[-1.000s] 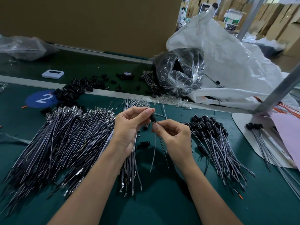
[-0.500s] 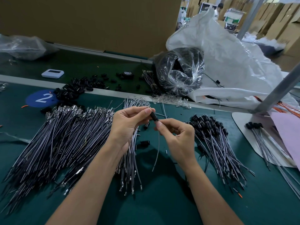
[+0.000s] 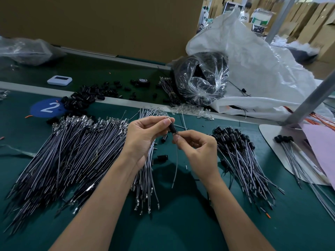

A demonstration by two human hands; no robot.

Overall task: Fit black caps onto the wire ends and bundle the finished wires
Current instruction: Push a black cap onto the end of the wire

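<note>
Pinching black cap (image 3: 172, 128), right fingers (image 3: 178, 138) pinching wire (image 3: 176, 160)

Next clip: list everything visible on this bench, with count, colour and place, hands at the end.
uncapped wires: one large heap, grey with silver tips, left of the hands
capped wires: one heap, grey with black caps, right of the hands
loose caps: many, black, far left
sticker: one, blue, marked 2, beside the loose caps
clear bag: one, holding black parts, far centre
sack: one, white, far right
held cap: one, black, between the hands
held wire: one, grey, hanging below the cap
left hand: pinches the held cap
right hand: pinches the held wire
</note>
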